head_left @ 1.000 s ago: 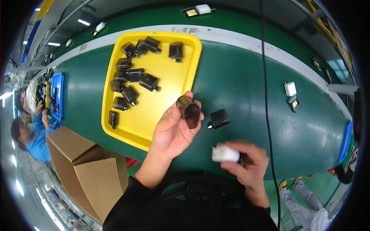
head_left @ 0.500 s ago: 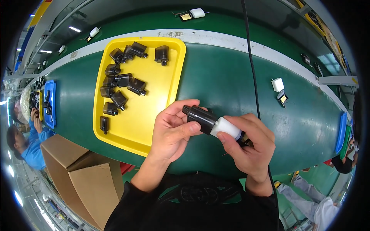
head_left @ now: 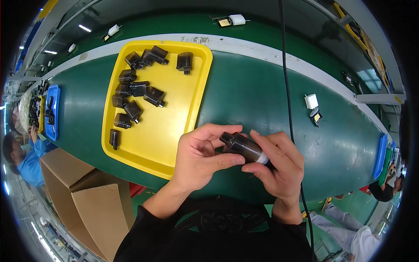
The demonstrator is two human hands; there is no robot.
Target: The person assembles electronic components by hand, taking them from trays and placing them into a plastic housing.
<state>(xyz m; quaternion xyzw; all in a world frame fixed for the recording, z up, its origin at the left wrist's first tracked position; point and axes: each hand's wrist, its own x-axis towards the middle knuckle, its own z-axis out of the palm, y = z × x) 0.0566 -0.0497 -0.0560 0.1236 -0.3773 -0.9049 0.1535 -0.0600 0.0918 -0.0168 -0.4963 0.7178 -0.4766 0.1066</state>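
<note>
In front of my chest, a smoky-black translucent plastic shell [head_left: 245,148] with a narrow spout lies tilted between my hands. My left hand [head_left: 198,153] pinches it from the left, thumb along its near side and fingers behind. A white cylindrical insert [head_left: 263,158] sits mostly inside the shell, showing only as a short band at its open end. My right hand [head_left: 281,163] grips that end between thumb and fingers, hiding the rest of the insert. Several similar dark shells [head_left: 153,96] lie in the yellow tray [head_left: 181,118] beyond my left hand.
Right of a hanging black cable [head_left: 286,87] lies a white piece [head_left: 311,101] with a small circuit part. Similar pieces [head_left: 238,19] lie on the green belt behind the pale rail. A cardboard box [head_left: 100,209] stands at lower left. People work at both sides.
The shell now covers most of the white insert, which showed much more before. My hands have come closer together. White pieces on the far belt have shifted right.
</note>
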